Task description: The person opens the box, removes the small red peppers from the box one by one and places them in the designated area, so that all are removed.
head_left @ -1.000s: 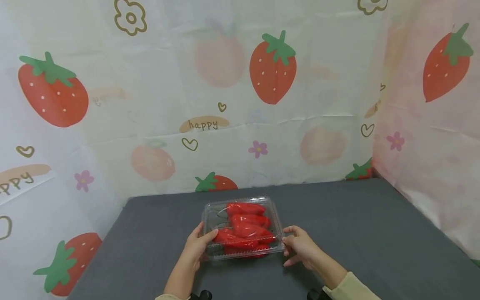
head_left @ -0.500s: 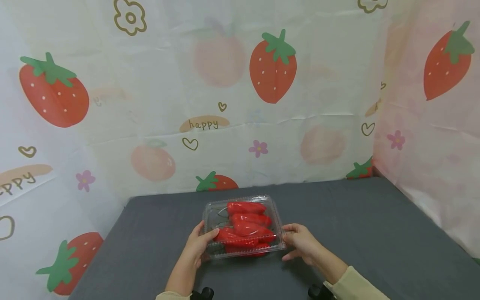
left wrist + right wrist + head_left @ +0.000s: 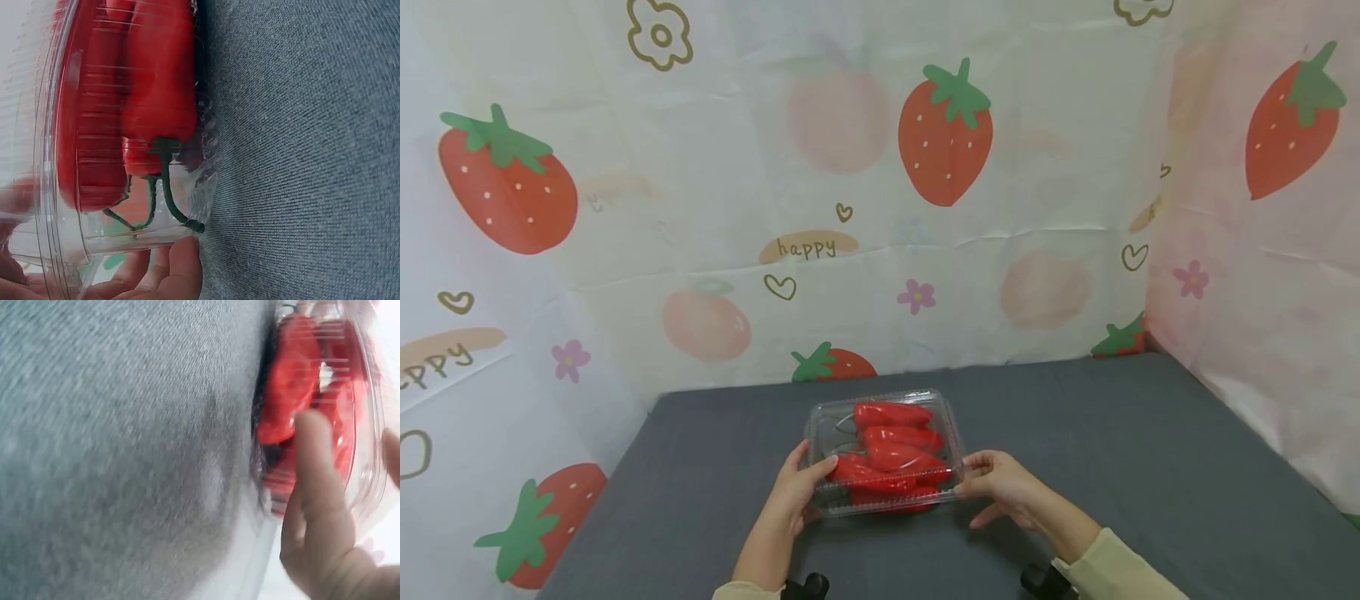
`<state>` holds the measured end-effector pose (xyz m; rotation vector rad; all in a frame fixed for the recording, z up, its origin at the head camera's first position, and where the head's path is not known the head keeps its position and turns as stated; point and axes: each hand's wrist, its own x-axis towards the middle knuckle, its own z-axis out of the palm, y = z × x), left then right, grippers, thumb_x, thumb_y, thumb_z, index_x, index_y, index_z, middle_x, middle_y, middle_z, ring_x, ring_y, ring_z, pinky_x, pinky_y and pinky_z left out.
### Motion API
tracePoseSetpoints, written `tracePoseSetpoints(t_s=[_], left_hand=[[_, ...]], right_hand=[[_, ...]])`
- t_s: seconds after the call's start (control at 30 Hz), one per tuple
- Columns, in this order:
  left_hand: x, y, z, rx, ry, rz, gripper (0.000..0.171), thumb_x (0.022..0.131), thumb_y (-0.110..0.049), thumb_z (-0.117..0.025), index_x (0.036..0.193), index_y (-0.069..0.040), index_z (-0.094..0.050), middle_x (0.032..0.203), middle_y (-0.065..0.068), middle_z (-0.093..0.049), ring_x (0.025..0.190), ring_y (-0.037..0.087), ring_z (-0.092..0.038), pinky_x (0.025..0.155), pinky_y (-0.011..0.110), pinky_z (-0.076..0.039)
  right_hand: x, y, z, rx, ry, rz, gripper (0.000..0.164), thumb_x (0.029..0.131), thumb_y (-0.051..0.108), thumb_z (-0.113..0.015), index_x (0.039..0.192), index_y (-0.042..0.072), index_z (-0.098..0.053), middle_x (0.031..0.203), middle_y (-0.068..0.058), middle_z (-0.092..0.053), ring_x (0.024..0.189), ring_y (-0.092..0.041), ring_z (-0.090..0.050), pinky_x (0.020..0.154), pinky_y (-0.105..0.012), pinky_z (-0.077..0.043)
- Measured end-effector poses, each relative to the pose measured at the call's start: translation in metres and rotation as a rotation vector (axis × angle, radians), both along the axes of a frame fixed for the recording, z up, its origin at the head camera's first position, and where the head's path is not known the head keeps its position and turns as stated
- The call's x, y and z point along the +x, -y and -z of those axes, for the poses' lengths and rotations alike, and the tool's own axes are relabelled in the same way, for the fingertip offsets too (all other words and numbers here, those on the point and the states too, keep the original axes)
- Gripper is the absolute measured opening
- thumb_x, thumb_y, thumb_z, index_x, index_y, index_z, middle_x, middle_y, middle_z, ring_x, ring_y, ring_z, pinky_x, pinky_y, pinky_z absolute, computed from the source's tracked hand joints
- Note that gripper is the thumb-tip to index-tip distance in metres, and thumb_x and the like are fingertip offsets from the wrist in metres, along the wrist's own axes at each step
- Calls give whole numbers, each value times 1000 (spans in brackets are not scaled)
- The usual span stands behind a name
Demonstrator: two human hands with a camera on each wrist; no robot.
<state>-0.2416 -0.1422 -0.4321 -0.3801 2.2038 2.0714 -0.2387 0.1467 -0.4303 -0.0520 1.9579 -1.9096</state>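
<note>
Right hand (image 3: 1007, 489) shifted at clear plastic container (image 3: 826, 431)

Left hand (image 3: 797, 489) grips the container of red peppers (image 3: 901, 457) over gray tablecloth (image 3: 1082, 433). Right fingertips (image 3: 962, 487) touch its near right corner, lower than half a second ago; pinch unconfirmed. Backdrop (image 3: 1037, 187) reads "happy". Left wrist view adds fingers (image 3: 182, 269) at the end wall.

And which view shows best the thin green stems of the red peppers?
The left wrist: the thin green stems look large and distinct through the clear rectangular plastic box. The head view shows them small and faint; the blurred right wrist view, at most a dark trace.
</note>
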Motion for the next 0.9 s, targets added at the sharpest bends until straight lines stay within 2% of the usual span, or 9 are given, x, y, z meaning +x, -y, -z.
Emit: tracePoseSetpoints(t_s=[0.13, 0.27, 0.37, 0.47, 0.67, 0.9], left_hand=[[0, 0, 0, 0, 0, 0, 79, 94, -22, -61, 153, 0, -14, 152, 34, -12, 135, 55, -20, 94, 77, -26], [0, 0, 0, 1, 4, -5, 79, 94, -23, -61, 153, -1, -15, 152, 34, -13, 135, 55, -20, 94, 76, -26], [0, 0, 0, 5, 10, -4, 79, 94, -23, -62, 153, -2, -14, 152, 33, -12, 135, 55, -20, 94, 76, -26], [0, 0, -1, 8, 12, -2, 79, 94, -23, -62, 153, -2, -14, 153, 33, -12, 135, 55, -20, 95, 76, -26], [-2, 0, -2, 11, 21, -4, 79, 94, -24, -62, 154, -3, -14, 153, 32, -13, 135, 54, -20, 95, 75, -26], [-1, 2, 0, 4, 18, 8, 80, 95, -25, -61, 154, -3, -13, 153, 32, -11, 136, 54, -19, 96, 74, -27]], right_hand=[[2, 3, 1, 62, -19, 46, 32, 83, -5, -68, 108, -9, -48, 95, -14, -54, 82, -24, -61, 57, -40, -57], [3, 6, 1, 80, -7, 100, 20, 83, -5, -71, 93, -1, -54, 83, -8, -57, 71, -19, -59, 54, -34, -55], [4, 7, 2, 84, 7, 130, 19, 81, -5, -73, 80, 5, -56, 73, -3, -55, 62, -13, -55, 51, -28, -52], [5, 5, 2, 97, 2, 122, 22, 82, -3, -72, 72, 9, -57, 68, -1, -52, 58, -10, -51, 51, -25, -51], [4, 2, 3, 98, -10, 68, 25, 87, 0, -69, 68, 10, -57, 65, 0, -51, 60, -10, -50, 53, -24, -51], [3, -2, 1, 100, 12, 41, 20, 88, 2, -67, 71, 10, -62, 63, 1, -56, 56, -9, -54, 55, -26, -50]])
